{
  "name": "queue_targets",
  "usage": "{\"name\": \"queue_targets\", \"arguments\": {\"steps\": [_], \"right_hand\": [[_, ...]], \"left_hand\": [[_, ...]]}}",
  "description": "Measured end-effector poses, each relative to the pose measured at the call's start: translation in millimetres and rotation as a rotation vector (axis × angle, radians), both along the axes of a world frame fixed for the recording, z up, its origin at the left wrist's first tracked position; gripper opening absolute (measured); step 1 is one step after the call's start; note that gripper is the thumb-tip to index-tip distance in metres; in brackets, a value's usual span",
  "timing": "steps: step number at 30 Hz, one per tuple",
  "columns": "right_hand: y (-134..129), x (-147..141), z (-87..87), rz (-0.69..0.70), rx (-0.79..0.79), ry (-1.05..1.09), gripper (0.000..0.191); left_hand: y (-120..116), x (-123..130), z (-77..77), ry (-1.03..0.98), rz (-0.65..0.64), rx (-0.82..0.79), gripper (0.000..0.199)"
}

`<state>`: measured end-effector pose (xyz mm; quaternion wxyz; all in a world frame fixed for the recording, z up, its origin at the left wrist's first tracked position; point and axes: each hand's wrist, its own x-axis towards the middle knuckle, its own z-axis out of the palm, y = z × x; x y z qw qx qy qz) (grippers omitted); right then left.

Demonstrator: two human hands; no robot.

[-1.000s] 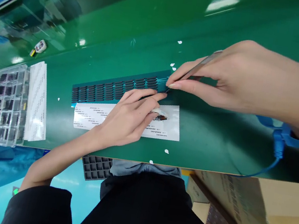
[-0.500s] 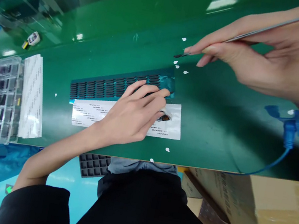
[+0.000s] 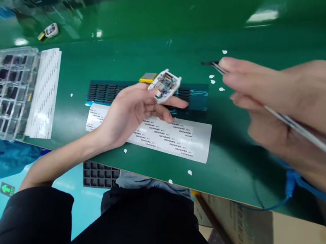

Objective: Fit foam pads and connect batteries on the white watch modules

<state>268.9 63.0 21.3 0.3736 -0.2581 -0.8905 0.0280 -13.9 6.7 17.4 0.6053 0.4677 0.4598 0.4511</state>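
My left hand [image 3: 133, 110], palm up, holds a small white housing [image 3: 165, 86] with an exposed circuit board. A silver and yellow piece [image 3: 148, 78] hangs at the housing's left side. Beneath my left hand lie a blue-green strip with rows of thin black pieces [image 3: 105, 92] and a white printed sheet [image 3: 178, 141]. My right hand [image 3: 269, 90], blurred by motion, grips metal tweezers [image 3: 306, 132] over the green table. At their tip is a small dark piece [image 3: 210, 63], in front of my fingertips.
A clear compartment box [image 3: 4, 90] with small parts stands at the left, beside white printed strips [image 3: 45, 93]. Another white housing [image 3: 51, 30] lies farther back. Small white stickers [image 3: 221, 89] dot the green table [image 3: 231, 163]. A blue cord [image 3: 289, 186] runs from my right wrist.
My left hand has turned palm up and lifted off the sheet, bringing the housing into view. The tweezers in my right hand now point back toward the lower right. The camera view has shifted slightly.
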Motion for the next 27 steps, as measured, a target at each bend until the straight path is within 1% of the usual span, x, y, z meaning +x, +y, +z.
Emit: {"name": "queue_targets", "arguments": {"steps": [2,4,6,7,10,13,15,17,19,21,22,23,26,27], "right_hand": [[-8,-1,2.8,0.071,0.041,-0.044,0.049],[-11,1,4.8,0.132,0.101,-0.113,0.052],[-10,4,4.8,0.182,0.199,-0.175,0.052],[-9,6,4.2,0.206,0.255,-0.194,0.051],[-7,4,-0.1,0.241,0.343,-0.205,0.049],[-8,-7,-6.5,0.25,0.408,-0.149,0.046],[-9,-14,-9.6,0.255,0.373,-0.106,0.046],[-8,-19,-9.5,0.248,0.246,-0.086,0.049],[-5,-21,-5.2,0.27,0.112,-0.14,0.049],[-3,-22,1.3,0.301,0.058,-0.214,0.047],[-2,-24,4.1,0.317,0.08,-0.236,0.045],[-3,-25,6.0,0.321,0.142,-0.229,0.041],[-7,-34,6.1,0.286,0.407,-0.14,0.022],[-9,-36,4.9,0.274,0.467,-0.124,0.018]], "left_hand": [[-4,3,-2.2,0.021,0.015,0.053,0.023],[-7,6,-4.2,0.102,0.068,0.174,0.022],[-7,6,-7.8,0.156,0.129,0.274,0.021],[-5,5,-10.4,0.16,0.155,0.291,0.021],[-2,1,-19.0,0.149,0.234,0.251,0.026],[0,0,-24.1,0.149,0.285,0.18,0.033],[-1,0,-24.0,0.12,0.294,0.159,0.038],[-2,2,-22.1,0.089,0.286,0.149,0.04],[-4,3,-20.2,0.087,0.279,0.125,0.04],[-5,4,-19.4,0.097,0.276,0.096,0.041],[-6,4,-19.4,0.096,0.276,0.088,0.042],[-6,4,-19.6,0.089,0.276,0.084,0.043],[-5,4,-19.6,0.058,0.271,0.074,0.044],[-5,4,-19.2,0.043,0.268,0.07,0.044]]}}
